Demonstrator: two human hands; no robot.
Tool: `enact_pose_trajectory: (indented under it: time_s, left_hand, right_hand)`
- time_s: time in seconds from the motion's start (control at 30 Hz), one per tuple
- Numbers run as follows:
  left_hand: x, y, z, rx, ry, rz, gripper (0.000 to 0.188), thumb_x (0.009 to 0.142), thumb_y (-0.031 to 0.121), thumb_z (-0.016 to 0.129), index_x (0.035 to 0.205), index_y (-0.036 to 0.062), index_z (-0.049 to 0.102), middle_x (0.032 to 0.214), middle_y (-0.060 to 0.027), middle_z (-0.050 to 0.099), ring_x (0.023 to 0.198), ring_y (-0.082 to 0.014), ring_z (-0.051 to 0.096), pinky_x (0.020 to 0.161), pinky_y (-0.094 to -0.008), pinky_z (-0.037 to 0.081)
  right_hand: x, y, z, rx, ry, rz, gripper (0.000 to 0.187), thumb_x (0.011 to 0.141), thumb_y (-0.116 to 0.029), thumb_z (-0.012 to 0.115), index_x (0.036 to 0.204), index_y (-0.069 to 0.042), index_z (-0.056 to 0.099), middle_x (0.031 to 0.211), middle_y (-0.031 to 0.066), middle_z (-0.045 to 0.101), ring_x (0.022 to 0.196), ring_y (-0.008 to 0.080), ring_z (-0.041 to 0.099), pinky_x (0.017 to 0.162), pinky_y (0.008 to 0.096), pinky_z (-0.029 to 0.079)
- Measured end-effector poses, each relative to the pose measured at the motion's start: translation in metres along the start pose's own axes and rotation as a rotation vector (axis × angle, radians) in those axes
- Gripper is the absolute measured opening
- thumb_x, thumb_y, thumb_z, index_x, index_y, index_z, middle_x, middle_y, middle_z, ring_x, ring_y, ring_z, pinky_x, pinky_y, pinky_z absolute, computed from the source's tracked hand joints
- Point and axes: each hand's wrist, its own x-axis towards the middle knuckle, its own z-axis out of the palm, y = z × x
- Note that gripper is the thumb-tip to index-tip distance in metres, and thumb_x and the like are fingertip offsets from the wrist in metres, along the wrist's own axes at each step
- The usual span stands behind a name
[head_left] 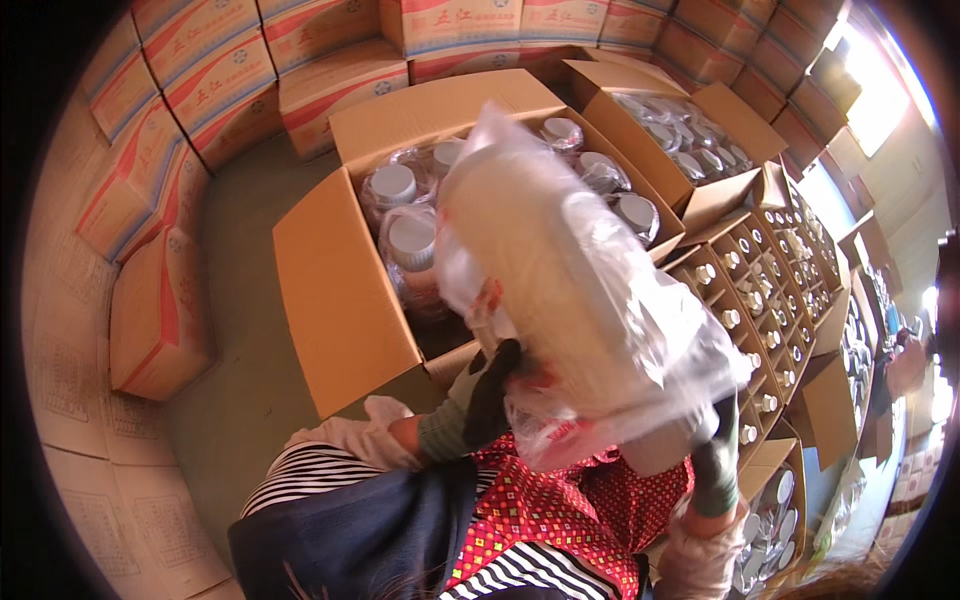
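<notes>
Stacked printed cartons (215, 85) border your work area. The large open carton (325, 300) stands before you, flaps spread, its board brown, flat and matt. To its right, a divided carton (757, 330) presents a grid of upright board cells.

Locate the bagged container (570, 250): it is between your hands, tilted, over the near right part of the large open carton. The step in hand appears to be handling this wrapped piece at the carton; whether it is going in or coming out cannot be told. The next move calls for support at both ends, with loose film clear of the carton rim. The piece is pale, bulky and rounded; its clear bag (550, 425) is thin, glossy, creased and red-marked.

Your gloved left hand (490, 395) grips the bag's lower left edge. Your gloved right hand (715, 455) is at the lower right end; film hides its fingers, so its closure cannot be told.

Film-wrapped jars (412, 240) in the carton show round, ribbed white lids. Smallest are the white-capped bottles (731, 319) in the cells.
</notes>
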Motion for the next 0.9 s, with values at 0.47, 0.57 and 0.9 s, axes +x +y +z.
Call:
enact_pose_trajectory:
  time_s: [0.47,0.57,0.9]
  left_hand:
    - [0.012,0.043,-0.143,-0.339,-0.072,-0.17,0.045,0.105,0.035,0.061,0.136,0.0026,0.057,0.121,-0.0128,0.069,0.094,-0.0198,0.064,0.08,-0.0318,0.05]
    - [-0.012,0.046,-0.187,-0.72,0.019,-0.296,0.044,0.105,0.037,0.061,0.133,0.0026,0.059,0.116,-0.0122,0.071,0.084,-0.0172,0.066,0.069,-0.0282,0.052]
    - [0.001,0.193,-0.078,1.081,0.431,-0.132,0.037,0.107,0.042,0.061,0.111,0.0078,0.073,0.082,-0.0016,0.074,0.06,-0.0089,0.065,0.048,-0.0235,0.05]
  right_hand:
    - [0.209,-0.009,0.19,-1.21,-0.383,-0.542,0.092,0.079,-0.049,0.085,0.155,-0.014,0.047,0.156,0.032,0.037,0.131,0.0517,0.052,0.106,0.0554,0.05]
    - [0.226,0.043,0.198,-1.169,-0.516,-0.425,0.104,0.073,-0.053,0.086,0.159,-0.014,0.042,0.159,0.038,0.027,0.135,0.0587,0.045,0.112,0.06,0.044]
    - [0.196,0.209,0.185,-1.417,-0.67,-0.157,0.088,0.09,-0.058,0.069,0.162,-0.019,0.036,0.16,0.0363,0.029,0.126,0.0557,0.051,0.108,0.0633,0.042]
